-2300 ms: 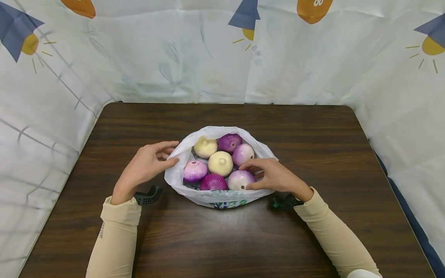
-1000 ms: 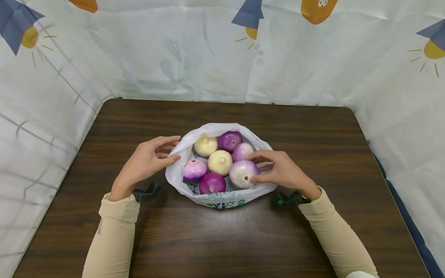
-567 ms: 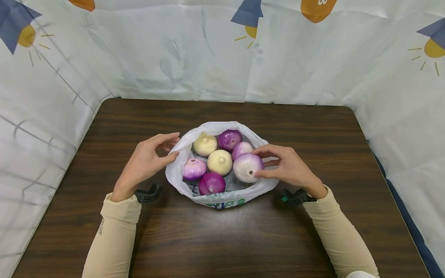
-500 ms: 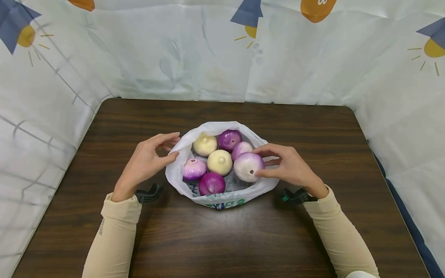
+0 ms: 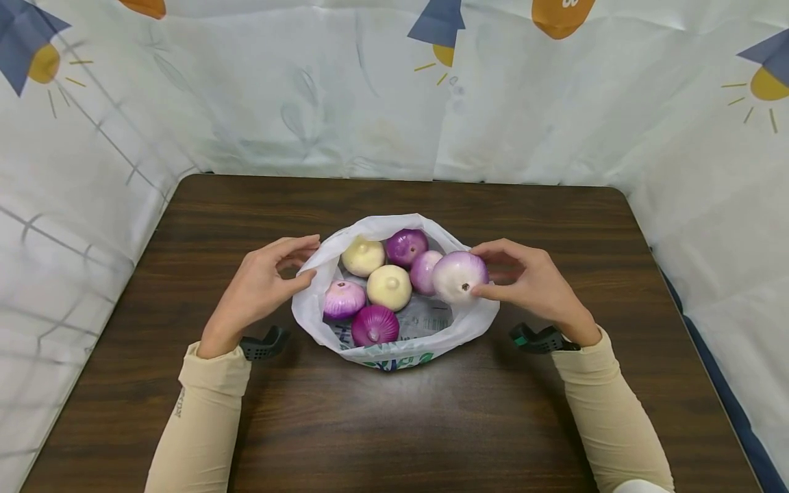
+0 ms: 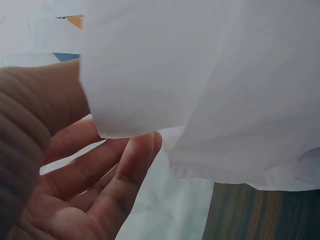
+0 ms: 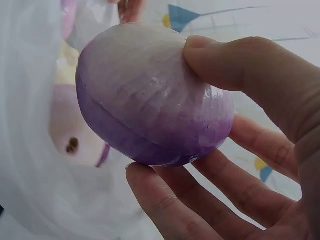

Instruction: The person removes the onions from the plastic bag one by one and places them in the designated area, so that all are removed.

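In the head view my right hand (image 5: 533, 281) holds a large white-and-purple onion (image 5: 460, 277) over the right rim of a white plastic bag (image 5: 394, 357). The right wrist view shows the thumb on one side of this peeled, glossy onion (image 7: 150, 95) and the fingertips on the other. My left hand (image 5: 261, 281) holds the bag's left rim between thumb and fingers; in the left wrist view the plastic (image 6: 150, 70) hides part of the thumb. Several more onions lie inside, among them a pale yellow onion (image 5: 390, 287) and a dark purple onion (image 5: 374, 325).
The bag stands open in the middle of a dark wooden table (image 5: 394, 424). A white printed curtain (image 5: 370, 103) encloses the far side and both flanks. Each wrist wears a black strap device, such as the right one (image 5: 542, 339).
My right hand has lifted the large onion from the bag's lower right, up and rightward to the right rim, baring the printed bag bottom. The left hand stays at the left rim.
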Tool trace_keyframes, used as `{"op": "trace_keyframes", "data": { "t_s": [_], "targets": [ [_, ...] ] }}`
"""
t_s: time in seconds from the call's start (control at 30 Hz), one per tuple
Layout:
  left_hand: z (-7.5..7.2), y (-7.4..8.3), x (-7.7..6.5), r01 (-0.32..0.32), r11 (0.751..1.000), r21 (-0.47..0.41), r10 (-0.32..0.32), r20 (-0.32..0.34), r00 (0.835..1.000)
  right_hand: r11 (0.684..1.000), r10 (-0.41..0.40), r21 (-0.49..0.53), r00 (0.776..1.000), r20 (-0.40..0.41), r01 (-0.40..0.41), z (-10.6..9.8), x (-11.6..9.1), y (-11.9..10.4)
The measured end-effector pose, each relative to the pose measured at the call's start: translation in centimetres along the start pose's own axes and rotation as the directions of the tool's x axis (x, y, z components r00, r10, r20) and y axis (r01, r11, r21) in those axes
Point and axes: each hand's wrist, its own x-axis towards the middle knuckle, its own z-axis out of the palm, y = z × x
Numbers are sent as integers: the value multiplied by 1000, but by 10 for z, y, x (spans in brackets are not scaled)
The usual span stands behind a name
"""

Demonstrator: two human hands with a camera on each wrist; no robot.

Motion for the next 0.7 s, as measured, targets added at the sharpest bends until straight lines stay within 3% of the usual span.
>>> {"op": "trace_keyframes", "data": {
  "t_s": [0.27, 0.43, 0.7],
  "targets": [
    [1, 0, 0, -8, 998, 61, 8, -5, 1000, 997, 11, 82, 998, -69, -5, -14, -4, 0],
    [0, 0, 0, -8, 999, 44, 8, -6, 1000, 991, 57, 127, 992, -115, -42, -21, -7, -3],
    [1, -2, -1, -4, 1000, 17, 4, -2, 1000, 992, 15, 125, 981, -192, 9, -29, -6, 2]
  ]
}}
